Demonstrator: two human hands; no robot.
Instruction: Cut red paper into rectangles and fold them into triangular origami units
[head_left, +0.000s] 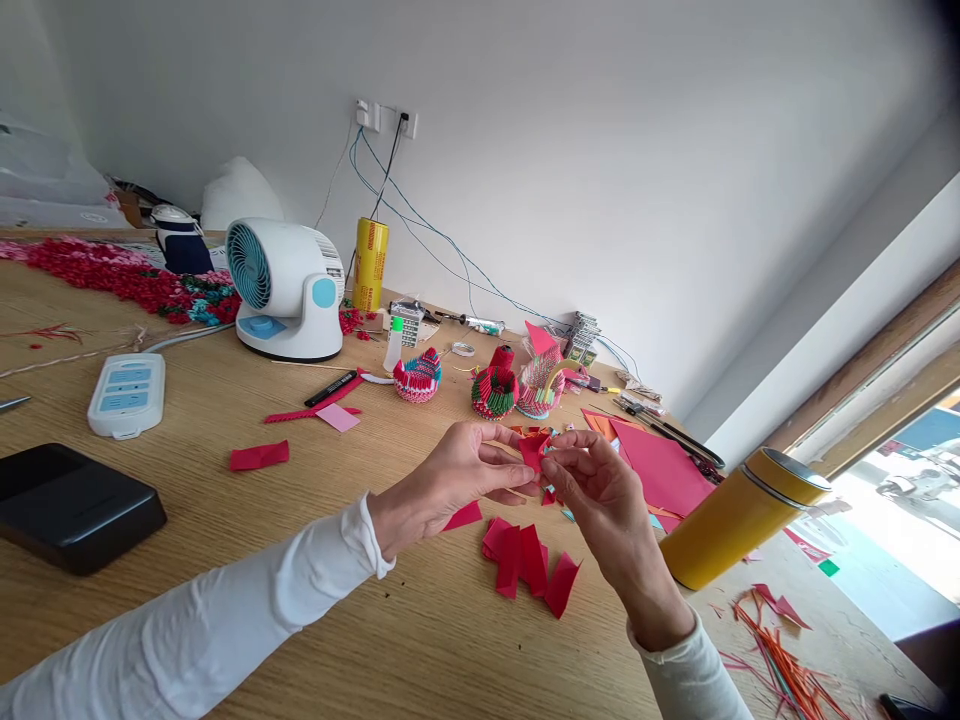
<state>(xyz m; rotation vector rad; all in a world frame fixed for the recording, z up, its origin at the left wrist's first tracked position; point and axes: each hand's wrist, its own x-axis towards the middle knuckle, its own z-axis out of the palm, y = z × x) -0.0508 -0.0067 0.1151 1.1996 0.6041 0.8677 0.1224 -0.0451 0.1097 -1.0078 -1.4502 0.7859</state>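
Both hands meet above the table around a small piece of red paper. My left hand pinches it from the left between thumb and fingers. From the right, my right hand grips the paper's other side with thumb and fingertips. The paper looks bent or folded, but the fingers partly hide its shape. Below the hands lies a loose group of red paper slips on the wooden table. A single creased red slip rests farther left.
Folded-paper baskets stand behind my hands. A white fan, power strip and black box sit to the left. At right are a yellow flask, red paper sheets and orange paper strips.
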